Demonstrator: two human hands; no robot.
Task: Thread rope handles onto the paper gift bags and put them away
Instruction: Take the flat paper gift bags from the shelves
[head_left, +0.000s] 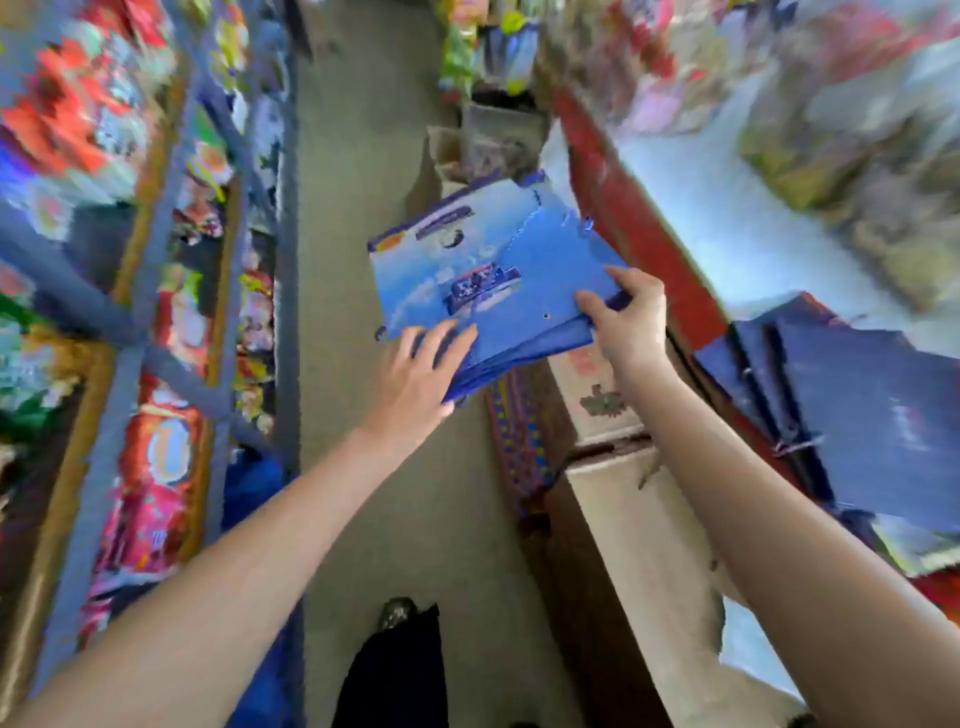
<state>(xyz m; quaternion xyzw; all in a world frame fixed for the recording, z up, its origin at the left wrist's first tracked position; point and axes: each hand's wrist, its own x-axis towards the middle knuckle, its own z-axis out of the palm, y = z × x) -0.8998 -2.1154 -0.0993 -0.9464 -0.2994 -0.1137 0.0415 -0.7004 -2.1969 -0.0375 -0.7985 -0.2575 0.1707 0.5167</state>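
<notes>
Blue paper bags (498, 280), flat and stacked, held out in front of me over the aisle floor (363, 208), up near the red counter edge (639, 234). Top bag is glossy, lighter blue on the left with a darker printed picture in the middle, plain deeper blue on the right. One small punched hole shows near its lower right edge. Layered edges of the bags below stick out along the near side. Short bit of blue rope (588, 224) hangs off the far right corner, I think; blur makes it hard to call.

My left hand (421, 374) sits on the near left corner, fingers spread flat on top, thumb side under the stack edge. My right hand (631, 322) pinches the near right corner, thumb on top, fingers curled round the edge.

More dark blue bags (857, 415) lie in a pile on the counter to my right. Shelves (156, 312) of colourful packets run down my left, all smeared by motion. Beige box (623, 467) stands below the counter.
</notes>
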